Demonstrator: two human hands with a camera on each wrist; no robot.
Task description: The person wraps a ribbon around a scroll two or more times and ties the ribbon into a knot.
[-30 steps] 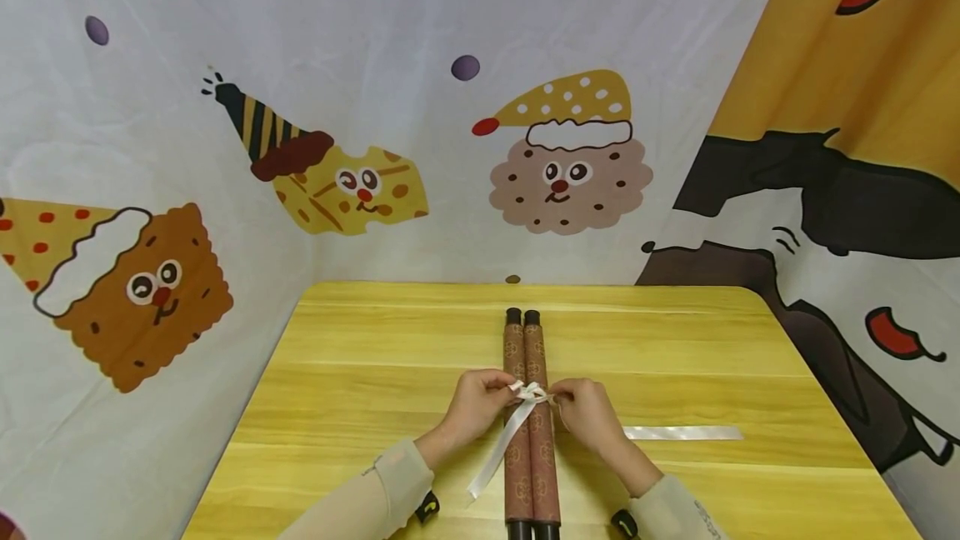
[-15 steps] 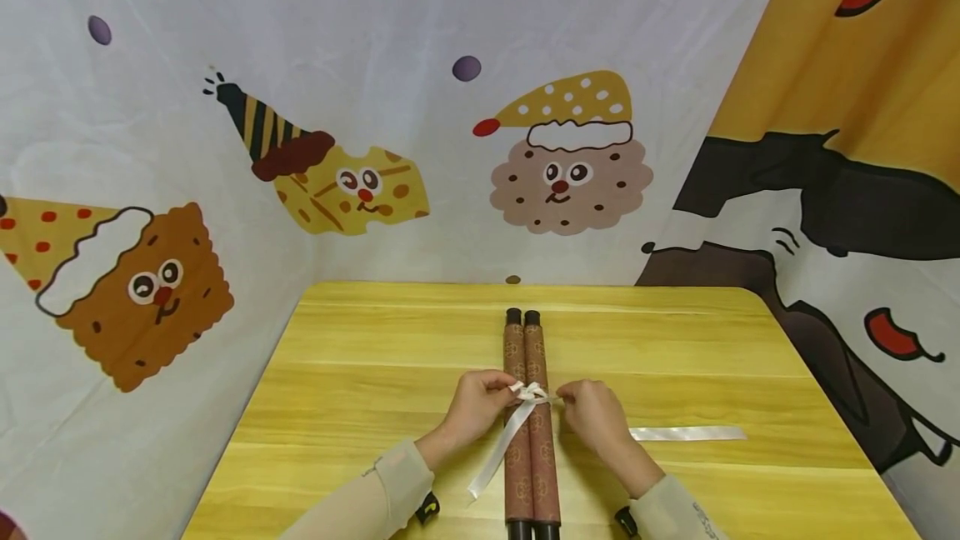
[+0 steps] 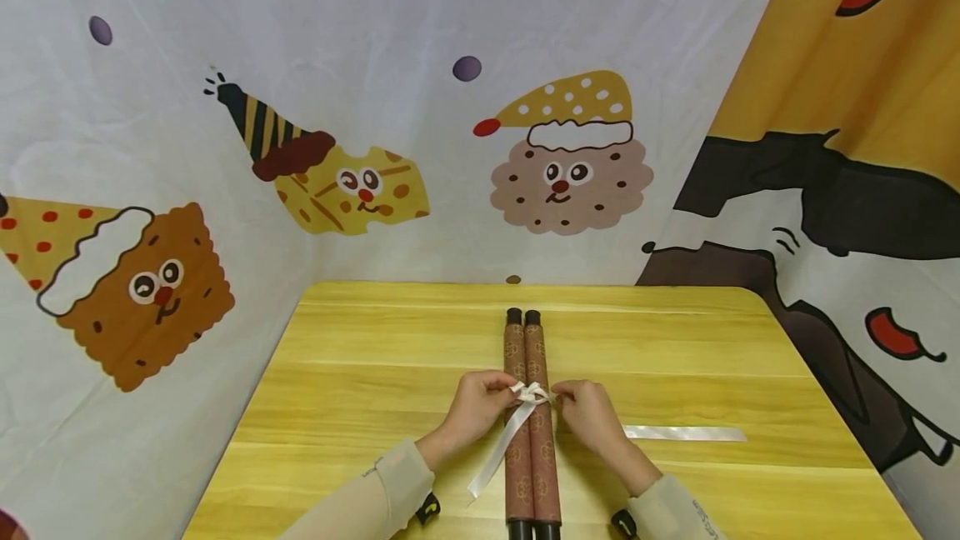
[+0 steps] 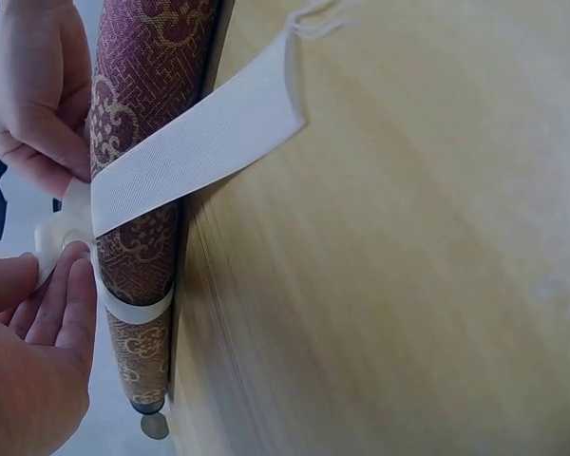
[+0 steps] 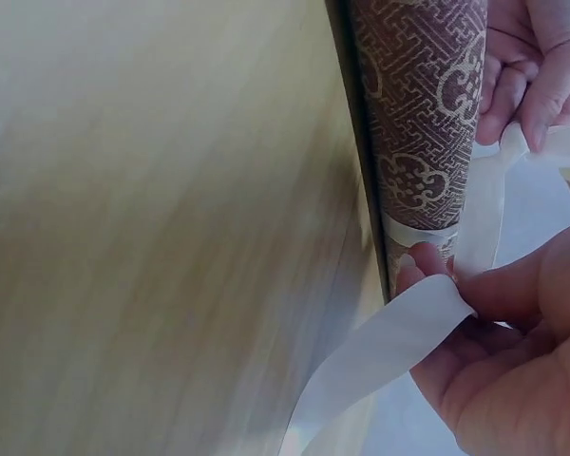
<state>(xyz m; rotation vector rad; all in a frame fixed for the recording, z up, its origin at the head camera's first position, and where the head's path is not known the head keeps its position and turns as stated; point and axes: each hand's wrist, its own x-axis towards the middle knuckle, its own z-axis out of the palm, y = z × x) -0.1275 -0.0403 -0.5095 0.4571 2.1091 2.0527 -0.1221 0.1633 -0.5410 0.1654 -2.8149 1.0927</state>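
Two rolled scrolls [image 3: 542,457], covered in reddish-brown patterned brocade with black end knobs, lie side by side on the table. A white ribbon [image 3: 501,450] wraps both and is looped into a bow at their middle. From the left, my left hand [image 3: 477,401] pinches a loop of the bow between thumb and fingers. My right hand [image 3: 595,417] pinches the ribbon just right of the scrolls; in the right wrist view the ribbon [image 5: 375,342] runs out past its fingertips. One frayed tail [image 4: 204,138] hangs across the left scroll in the left wrist view.
The other ribbon end [image 3: 686,433] lies flat on the wood-grain table [image 3: 360,348], right of the right hand. Behind stands a white cloth backdrop [image 3: 405,40] printed with cartoon snacks. Dark wrist straps [image 3: 427,508] show below the sleeves.
My right hand has shifted slightly right and then back toward the bow, and the ribbon end on the table lies a touch farther right. The left hand and scrolls have stayed in place.
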